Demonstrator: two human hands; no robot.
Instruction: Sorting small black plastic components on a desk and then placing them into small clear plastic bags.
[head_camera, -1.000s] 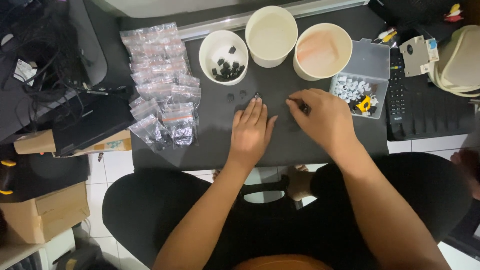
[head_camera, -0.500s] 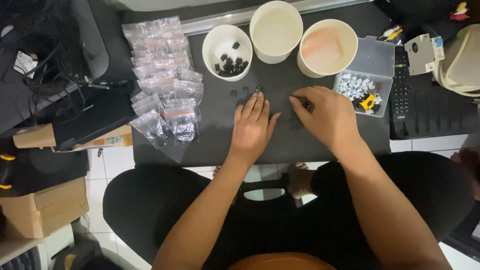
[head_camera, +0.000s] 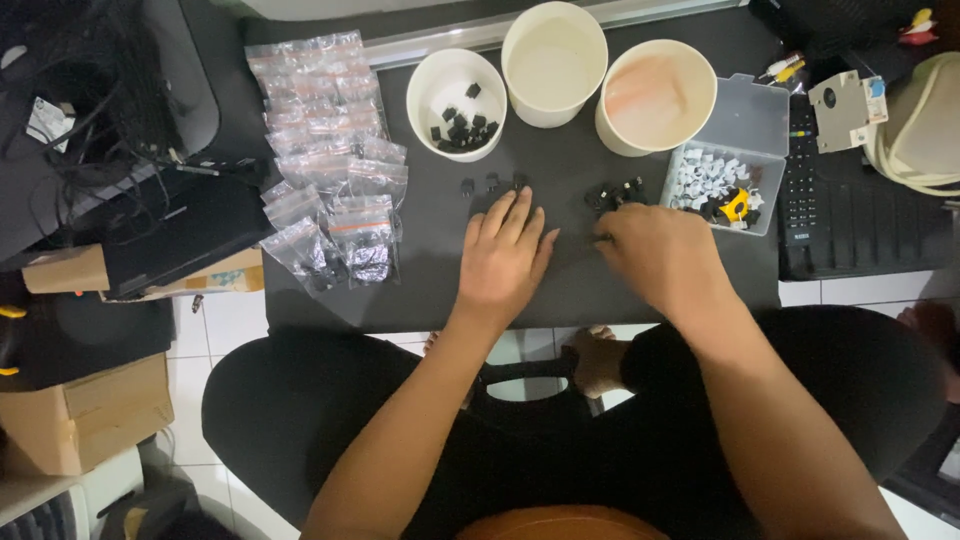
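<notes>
Left hand: the left hand (head_camera: 505, 262) lies palm down and open on the dark mat (head_camera: 420, 290), fingers spread and holding nothing; the fingertips reach toward 3 small black parts (head_camera: 492, 184) lined up just ahead of them.
Right hand: the right hand (head_camera: 660, 258) is curled, knuckles up, with thumb and forefinger pinched together at its left edge; whether a piece sits in the pinch I cannot tell, it is too small and dark against the mat.
Loose cluster: a small heap of black parts (head_camera: 612, 194) lies on the mat just beyond the right hand, between it and the cups.
Handling: these parts look like tiny, stiff, light plastic pieces, likely to skid or flick away; a fingertip pinch across the 2 flat sides seems the best hold.
White bowl: a white bowl (head_camera: 456, 103) holds more black parts, ahead of the left hand.
Cups: 2 empty paper cups (head_camera: 608, 80) stand side by side at the mat's far edge.
Clear tray: a clear plastic box (head_camera: 752, 120) with white, black and yellow bits sits right of the cluster.
Bags: a pile of small clear zip bags (head_camera: 330, 160) covers the mat's left part.
</notes>
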